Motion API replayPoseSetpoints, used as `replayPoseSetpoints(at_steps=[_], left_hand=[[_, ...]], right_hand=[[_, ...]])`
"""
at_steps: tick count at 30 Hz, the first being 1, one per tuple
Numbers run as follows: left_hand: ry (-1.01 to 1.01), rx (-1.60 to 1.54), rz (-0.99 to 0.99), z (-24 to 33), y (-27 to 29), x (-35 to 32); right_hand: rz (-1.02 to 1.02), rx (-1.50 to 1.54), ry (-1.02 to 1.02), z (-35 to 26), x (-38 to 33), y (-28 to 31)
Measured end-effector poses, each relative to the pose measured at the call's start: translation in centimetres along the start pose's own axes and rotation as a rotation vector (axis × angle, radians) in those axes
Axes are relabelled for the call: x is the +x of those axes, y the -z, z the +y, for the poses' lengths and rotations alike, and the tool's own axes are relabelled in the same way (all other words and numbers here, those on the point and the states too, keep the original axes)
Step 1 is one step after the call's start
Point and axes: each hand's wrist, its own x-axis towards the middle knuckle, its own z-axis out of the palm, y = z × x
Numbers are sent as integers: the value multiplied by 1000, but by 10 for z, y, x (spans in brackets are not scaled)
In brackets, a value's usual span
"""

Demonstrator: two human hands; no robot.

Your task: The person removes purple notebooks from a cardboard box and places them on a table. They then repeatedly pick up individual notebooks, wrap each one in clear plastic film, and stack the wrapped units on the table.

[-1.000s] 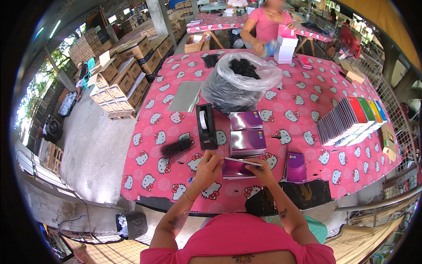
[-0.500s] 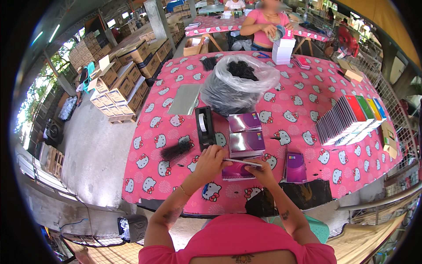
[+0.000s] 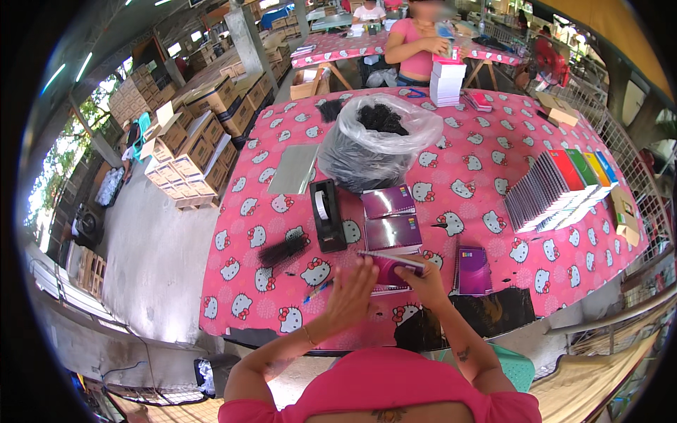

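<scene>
A purple spiral notebook is tilted in front of me, just above another purple notebook lying on the table. My right hand grips its right side, thumb on the cover. Fingers stretched out and slightly blurred, my left hand is flat against or close beside its left end; whether it touches cannot be told. Directly beyond lies a stack of purple notebooks, in two piles. Left of them stands a black tape dispenser with a white roll. More purple notebooks lie to the right of my right hand.
Black wire coils and a pen lie at left. A clear plastic bag of black coils stands mid-table by a greyish sheet. Rows of colourful notebooks stand right. Across the table, a person handles a notebook stack.
My left hand has come down and nearer from the notebook's upper left, its fingers now straightened. The notebook has turned from nearly edge-on to show its purple cover.
</scene>
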Motion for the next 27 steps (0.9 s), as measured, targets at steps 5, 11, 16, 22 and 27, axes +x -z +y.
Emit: replayPoseSetpoints(at_steps=[5, 11, 16, 22, 27], left_hand=[[-67, -95, 144, -18, 20, 21], [1, 3, 208, -25, 48, 36], [-85, 97, 95, -2, 33, 25], [-310, -136, 136, 18, 17, -8], [-52, -158, 225, -8, 24, 35]], right_hand=[[-44, 102, -14, -8, 2, -11], [-106, 77, -53, -5, 1, -19], [-78, 29, 68, -9, -1, -15], [-45, 70, -68, -5, -8, -15], [-142, 23, -81, -2, -3, -22]])
